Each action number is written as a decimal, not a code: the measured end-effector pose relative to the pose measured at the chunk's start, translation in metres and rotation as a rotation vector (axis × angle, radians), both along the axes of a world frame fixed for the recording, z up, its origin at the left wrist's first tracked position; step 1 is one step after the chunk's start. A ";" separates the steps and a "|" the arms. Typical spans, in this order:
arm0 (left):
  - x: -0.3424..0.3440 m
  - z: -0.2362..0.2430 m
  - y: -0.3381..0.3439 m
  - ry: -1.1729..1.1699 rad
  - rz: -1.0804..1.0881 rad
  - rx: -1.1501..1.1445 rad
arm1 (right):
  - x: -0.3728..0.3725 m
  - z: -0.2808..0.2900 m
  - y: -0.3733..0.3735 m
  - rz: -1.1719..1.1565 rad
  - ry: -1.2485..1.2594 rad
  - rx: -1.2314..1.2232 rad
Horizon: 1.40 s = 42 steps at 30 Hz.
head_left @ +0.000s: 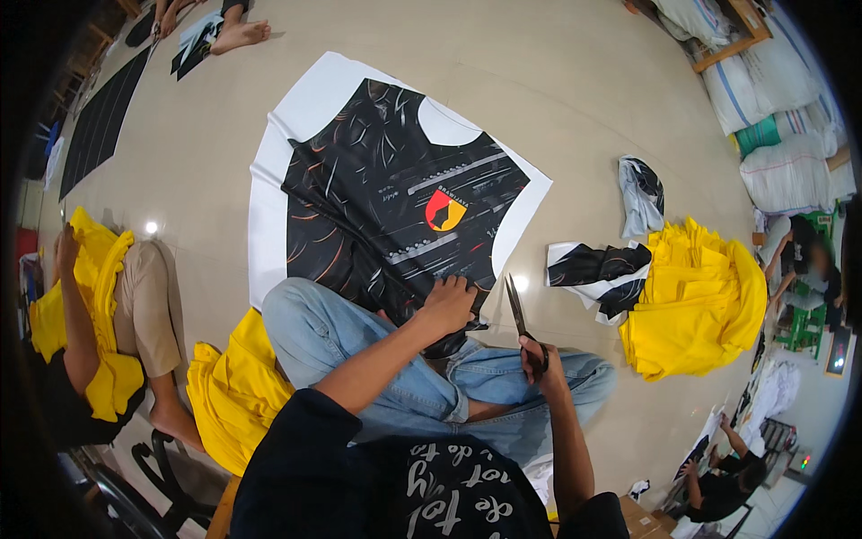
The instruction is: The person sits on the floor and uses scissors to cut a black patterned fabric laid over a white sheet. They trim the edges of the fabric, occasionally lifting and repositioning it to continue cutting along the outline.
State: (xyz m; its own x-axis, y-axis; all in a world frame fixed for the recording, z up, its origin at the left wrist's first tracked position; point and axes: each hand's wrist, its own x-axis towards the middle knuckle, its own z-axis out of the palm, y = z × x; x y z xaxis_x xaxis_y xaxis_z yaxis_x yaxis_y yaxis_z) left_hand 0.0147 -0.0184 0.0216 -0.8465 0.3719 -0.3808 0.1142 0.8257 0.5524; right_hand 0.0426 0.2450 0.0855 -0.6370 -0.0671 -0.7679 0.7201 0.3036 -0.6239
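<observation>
A black printed fabric panel [359, 207] with white margins and a red-and-yellow shield emblem lies spread on the floor ahead of me. Its near edge bunches up at my crossed legs. My left hand [446, 304] is on that near edge, fingers bent and closed on the cloth; the fingertips are partly hidden. In my right hand [545, 361] is a pair of scissors [516, 305], its blades pointing away from me. The blades are just right of the panel's lower right corner, apart from the cloth.
Yellow fabric [691, 301] is heaped at right, beside black-and-white cut pieces [597, 269]. More yellow cloth [238, 386] lies by my left knee. A person [85, 332] handling yellow cloth sits at left. Stacked white sacks [763, 81] line the far right; other people sit farther off.
</observation>
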 end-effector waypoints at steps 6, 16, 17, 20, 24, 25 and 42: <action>-0.003 0.003 -0.002 -0.071 -0.018 0.003 | -0.009 -0.014 0.006 0.185 0.053 0.087; -0.001 -0.003 -0.003 -0.089 -0.042 0.007 | -0.002 -0.003 -0.006 0.314 0.080 0.205; -0.001 -0.003 -0.003 -0.090 -0.039 0.010 | -0.002 -0.001 -0.007 0.303 0.079 0.230; -0.004 0.001 -0.003 -0.116 -0.047 0.012 | -0.003 -0.018 0.001 0.181 0.071 0.169; -0.004 0.002 -0.003 -0.119 -0.043 0.025 | -0.001 -0.031 0.003 0.227 0.123 0.232; -0.004 0.001 -0.003 -0.119 -0.045 0.021 | 0.000 -0.032 0.002 0.224 0.138 0.240; -0.003 0.002 -0.004 -0.090 -0.061 0.004 | 0.004 -0.032 -0.008 0.336 0.244 0.418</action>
State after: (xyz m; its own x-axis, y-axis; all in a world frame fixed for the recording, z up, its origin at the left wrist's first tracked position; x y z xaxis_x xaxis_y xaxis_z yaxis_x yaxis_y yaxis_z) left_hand 0.0121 -0.0229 0.0239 -0.7846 0.4237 -0.4527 0.1144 0.8165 0.5659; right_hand 0.0466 0.2371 0.0533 -0.7950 -0.0188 -0.6063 0.3925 0.7461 -0.5379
